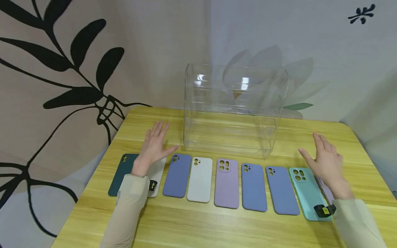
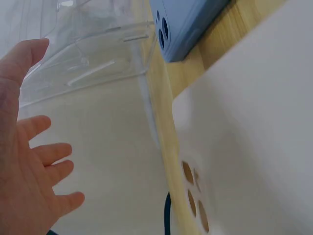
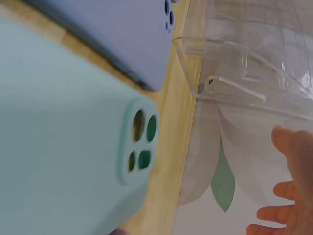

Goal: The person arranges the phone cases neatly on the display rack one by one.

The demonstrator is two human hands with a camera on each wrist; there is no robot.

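Several phone cases lie in a row across the wooden table. My left hand (image 1: 153,146), fingers spread and holding nothing, hovers over a white phone case (image 1: 158,174) partly hidden by the wrist. A dark green phone case (image 1: 119,179) lies left of that arm. On the other side, my right hand (image 1: 327,160) is held with fingers extended above a lilac case (image 1: 324,189), mostly covered by the hand and wrist. Next to it is a turquoise phone case (image 1: 307,193). Between the hands are blue cases, a second white case (image 1: 200,181) and a purple case (image 1: 226,184).
A clear acrylic tiered rack (image 1: 229,113) stands behind the row, near the table's back edge. Behind the table (image 1: 201,227) hangs a pale wall covering (image 1: 155,51) with dark leaf prints.
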